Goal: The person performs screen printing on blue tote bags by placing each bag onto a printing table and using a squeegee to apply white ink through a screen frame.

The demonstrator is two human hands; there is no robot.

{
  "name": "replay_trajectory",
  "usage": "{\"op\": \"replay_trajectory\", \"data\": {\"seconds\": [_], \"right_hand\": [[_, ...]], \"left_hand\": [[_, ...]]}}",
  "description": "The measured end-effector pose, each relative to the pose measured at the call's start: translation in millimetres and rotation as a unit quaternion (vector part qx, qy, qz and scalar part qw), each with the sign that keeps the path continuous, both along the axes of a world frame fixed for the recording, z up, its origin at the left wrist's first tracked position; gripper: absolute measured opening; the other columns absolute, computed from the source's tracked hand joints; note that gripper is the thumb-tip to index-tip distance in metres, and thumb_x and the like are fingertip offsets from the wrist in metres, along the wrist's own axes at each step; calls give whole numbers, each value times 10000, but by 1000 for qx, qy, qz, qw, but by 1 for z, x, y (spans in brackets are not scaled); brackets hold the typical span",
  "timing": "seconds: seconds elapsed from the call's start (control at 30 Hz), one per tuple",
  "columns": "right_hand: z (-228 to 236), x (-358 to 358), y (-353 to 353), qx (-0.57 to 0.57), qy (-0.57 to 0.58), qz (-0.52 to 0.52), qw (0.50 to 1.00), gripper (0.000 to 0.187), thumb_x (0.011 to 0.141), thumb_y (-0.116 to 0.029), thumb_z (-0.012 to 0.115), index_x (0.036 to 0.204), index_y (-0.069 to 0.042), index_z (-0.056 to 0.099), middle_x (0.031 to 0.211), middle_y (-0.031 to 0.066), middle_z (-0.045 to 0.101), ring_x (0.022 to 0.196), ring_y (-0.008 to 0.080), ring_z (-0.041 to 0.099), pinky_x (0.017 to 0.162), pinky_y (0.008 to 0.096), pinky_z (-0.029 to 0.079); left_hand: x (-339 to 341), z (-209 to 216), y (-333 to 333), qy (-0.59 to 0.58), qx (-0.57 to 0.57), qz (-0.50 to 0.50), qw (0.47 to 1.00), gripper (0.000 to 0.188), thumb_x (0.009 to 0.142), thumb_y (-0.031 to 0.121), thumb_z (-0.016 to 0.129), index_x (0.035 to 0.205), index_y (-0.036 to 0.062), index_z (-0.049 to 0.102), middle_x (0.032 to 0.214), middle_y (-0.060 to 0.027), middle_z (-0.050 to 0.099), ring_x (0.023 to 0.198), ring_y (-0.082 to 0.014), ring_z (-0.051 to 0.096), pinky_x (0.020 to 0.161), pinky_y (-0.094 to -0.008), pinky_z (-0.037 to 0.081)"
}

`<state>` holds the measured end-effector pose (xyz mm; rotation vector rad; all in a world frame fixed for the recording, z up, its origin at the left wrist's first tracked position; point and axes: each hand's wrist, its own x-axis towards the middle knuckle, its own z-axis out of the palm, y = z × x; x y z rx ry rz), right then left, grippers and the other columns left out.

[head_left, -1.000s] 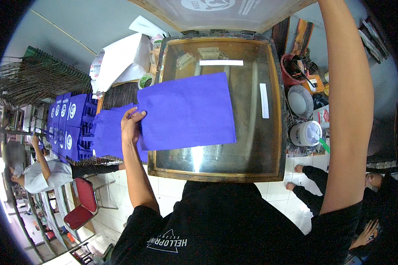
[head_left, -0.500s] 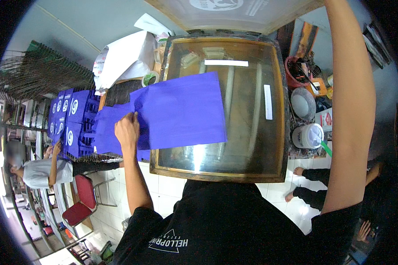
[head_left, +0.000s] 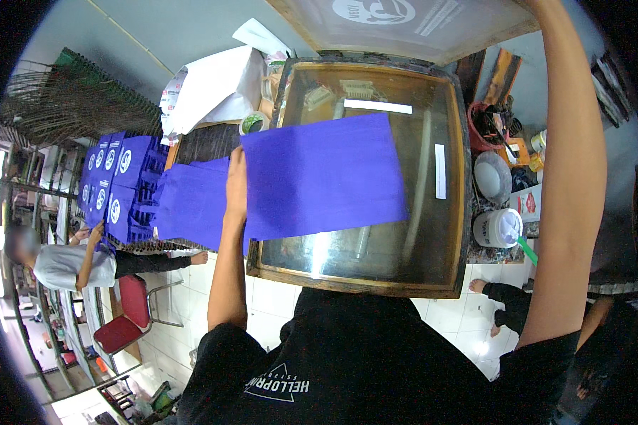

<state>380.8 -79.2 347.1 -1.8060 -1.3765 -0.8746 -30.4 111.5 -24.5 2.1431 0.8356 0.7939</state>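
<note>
A flat purple fabric sheet (head_left: 326, 177) lies slanted across a glass-topped, wood-framed table (head_left: 361, 283). My left hand (head_left: 237, 185) pinches its left edge. More purple fabric pieces (head_left: 191, 202) lie in a pile left of that hand. Beyond the glass, a printing screen (head_left: 432, 35) with a pale mesh and a white design stands raised and tilted. My right arm stretches up along the right side to the screen's right end, and the hand is cut off by the top edge. White strips (head_left: 377, 106) mark the glass above and right of the sheet.
At right stand a white bucket (head_left: 495, 229) with a green handle, a pale bowl (head_left: 492, 177) and a red basket (head_left: 485, 127). Printed purple pieces (head_left: 113, 184) sit on a rack at left, where another person (head_left: 74, 265) works near a red chair (head_left: 124, 322). A tape roll (head_left: 254, 123) lies by white paper.
The purple sheet has slid right over the glass, with my left hand moving along at its left edge. My right arm stays raised, and the screen remains up.
</note>
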Motion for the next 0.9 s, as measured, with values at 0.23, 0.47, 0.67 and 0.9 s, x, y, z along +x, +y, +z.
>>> {"op": "replay_trajectory", "data": {"seconds": [0.23,0.47,0.67,0.9], "right_hand": [[15,-20,-10,-74,89,-18,993,367,826,-244,788,947,99,746,839,258,743,729,262,679,734,421,537],[11,-16,-11,-85,61,-42,994,391,840,-251,778,965,117,731,855,292,727,758,307,692,754,429,537],[13,-11,-9,-89,76,-24,993,416,852,-258,772,1042,110,733,939,308,731,844,327,715,839,415,545],[14,8,-5,-95,26,-35,994,457,849,-258,778,1083,130,717,1005,312,732,909,343,727,876,411,549]], "left_hand": [[-1,-47,29,76,140,-163,974,421,1037,258,516,1341,-31,558,1229,-168,665,1147,-310,634,1015,-420,486],[24,-20,-12,-38,-319,-75,944,433,1042,275,517,1350,-27,553,1230,-157,665,1145,-305,635,1011,-418,491],[19,15,-23,-68,-519,-45,851,443,1047,290,519,1357,-25,548,1231,-148,665,1143,-301,635,1007,-416,495],[37,24,-28,-84,-569,-13,818,455,1052,308,520,1365,-21,542,1232,-137,665,1141,-296,636,1002,-414,500]]}}
